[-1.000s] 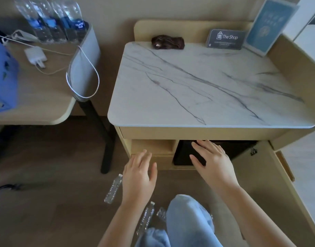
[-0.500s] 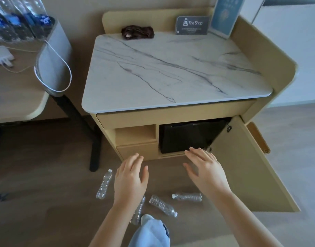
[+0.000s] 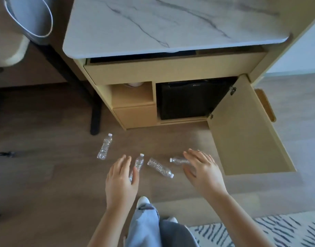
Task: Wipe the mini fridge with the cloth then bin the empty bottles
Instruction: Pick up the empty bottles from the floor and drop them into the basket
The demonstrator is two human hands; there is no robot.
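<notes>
Both hands are empty: the left hand (image 3: 121, 180) and the right hand (image 3: 204, 170) are spread flat, palms down, fingers straight and slightly apart, gripping nothing. From this high view I cannot tell whether they touch anything below them.

Four clear capped bottles lie on their sides on the wooden floor (image 3: 46, 175), loose as if dropped. The nearest bottle (image 3: 139, 162) pokes out past the left fingertips. The middle bottle (image 3: 160, 168) lies between the two hands. The right bottle (image 3: 179, 160) is partly hidden behind the right hand's fingers. The outlying bottle (image 3: 105, 147) sits beyond and left of the left hand.

Beyond the right fingertips the black mini fridge (image 3: 192, 100) stands in the cabinet's lower bay. The cabinet door (image 3: 245, 129) is swung wide to the right of the right hand, which leaves the fridge front exposed for wiping. The marble top (image 3: 171, 24) lies farther beyond. No cloth or bin shows, so the wiping likely waits on fetching the cloth.
</notes>
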